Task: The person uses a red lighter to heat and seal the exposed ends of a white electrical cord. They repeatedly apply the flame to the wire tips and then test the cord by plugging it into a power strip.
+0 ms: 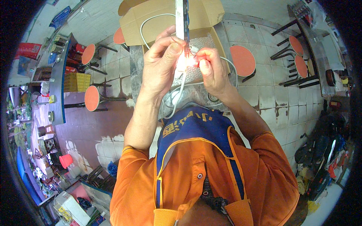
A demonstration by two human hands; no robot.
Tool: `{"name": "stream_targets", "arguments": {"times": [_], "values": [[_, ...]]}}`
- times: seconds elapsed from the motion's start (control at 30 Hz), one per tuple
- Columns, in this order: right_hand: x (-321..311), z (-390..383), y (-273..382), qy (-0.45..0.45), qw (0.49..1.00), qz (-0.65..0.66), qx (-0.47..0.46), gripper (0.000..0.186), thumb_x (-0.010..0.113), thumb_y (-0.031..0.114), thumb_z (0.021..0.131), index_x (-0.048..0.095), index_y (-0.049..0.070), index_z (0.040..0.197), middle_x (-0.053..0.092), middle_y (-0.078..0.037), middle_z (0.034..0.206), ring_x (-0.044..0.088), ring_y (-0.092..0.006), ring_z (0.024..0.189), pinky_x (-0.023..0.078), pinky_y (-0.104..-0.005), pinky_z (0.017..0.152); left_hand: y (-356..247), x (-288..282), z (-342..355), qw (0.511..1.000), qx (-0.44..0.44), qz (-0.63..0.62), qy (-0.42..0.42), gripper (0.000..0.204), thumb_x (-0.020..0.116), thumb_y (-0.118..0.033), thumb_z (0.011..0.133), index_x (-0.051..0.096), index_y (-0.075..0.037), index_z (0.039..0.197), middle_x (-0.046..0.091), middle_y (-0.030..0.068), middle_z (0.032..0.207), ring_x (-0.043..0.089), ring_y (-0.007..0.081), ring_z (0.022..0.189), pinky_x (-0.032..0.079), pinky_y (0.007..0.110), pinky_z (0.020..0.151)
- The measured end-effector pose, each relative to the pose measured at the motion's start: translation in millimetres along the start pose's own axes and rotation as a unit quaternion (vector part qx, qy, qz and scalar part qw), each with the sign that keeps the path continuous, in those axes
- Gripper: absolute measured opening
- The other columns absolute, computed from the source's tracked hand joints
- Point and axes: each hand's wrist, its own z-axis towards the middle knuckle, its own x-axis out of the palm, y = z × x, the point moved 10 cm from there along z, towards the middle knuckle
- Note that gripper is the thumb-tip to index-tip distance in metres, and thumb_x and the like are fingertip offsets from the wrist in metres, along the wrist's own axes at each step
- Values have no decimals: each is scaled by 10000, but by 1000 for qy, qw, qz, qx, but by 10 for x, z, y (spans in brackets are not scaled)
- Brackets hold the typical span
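A long, narrow bar, white on one side and black on the other, stands upright before me. My left hand is closed around its lower end with thumb and fingers. A bright white glow at that end washes out the detail there. My right hand is pinched beside the glow; a small reddish spot shows at its fingertips, but what they hold is lost in the glare. From the bar's lower end a white cable hangs down and loops toward my apron.
Beyond my hands an open cardboard box lies on a grey table, with bubble wrap inside. Round orange stools stand on both sides. A long blue-topped table runs at the left, a dark one at the right.
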Motion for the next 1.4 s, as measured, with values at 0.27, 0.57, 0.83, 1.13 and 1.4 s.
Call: {"name": "stream_targets", "arguments": {"times": [0.27, 0.57, 0.83, 1.13, 1.4], "values": [[-31, -89, -147, 11, 998, 26, 65, 313, 570, 281, 940, 509, 28, 1115, 644, -145, 893, 641, -262, 775, 497, -392, 693, 34, -36, -6, 1000, -19, -9, 3, 168, 624, -153, 928, 642, 2, 990, 460, 122, 1351, 613, 207, 1015, 538, 383, 894], [-188, -54, 218, -22, 995, -92, 12, 332, 757, 11, 748, 595, 35, 1037, 571, -52, 881, 546, -134, 723, 447, -249, 645, 65, -112, -38, 1000, 1, 2, -19, 205, 630, -177, 929, 640, -23, 1062, 499, 100, 1339, 618, 215, 1012, 540, 380, 864], [23, 50, 413, 31, 993, -105, -45, 317, 745, -21, 721, 611, 39, 1002, 576, -76, 831, 561, -160, 685, 455, -265, 579, 262, -252, -189, 988, -72, -77, -114, 221, 632, -203, 932, 643, -39, 1080, 604, 46, 1189, 601, 154, 993, 496, 313, 882], [263, 42, 338, 93, 977, -174, -87, 424, 769, 67, 640, 585, 89, 1021, 584, -88, 868, 626, -254, 705, 489, -360, 599, 333, -318, -271, 980, -95, -126, -119, 220, 663, -165, 910, 656, -30, 1084, 558, 44, 1212, 560, 131, 1013, 469, 277, 874], [348, 87, 385, 85, 975, -177, -104, 307, 779, 15, 652, 595, 58, 894, 571, -81, 778, 591, -220, 638, 457, -310, 526, 329, -346, -288, 980, -83, -127, -126, 185, 676, -157, 902, 672, -21, 1027, 540, 19, 1213, 538, 100, 946, 458, 243, 801]]}}
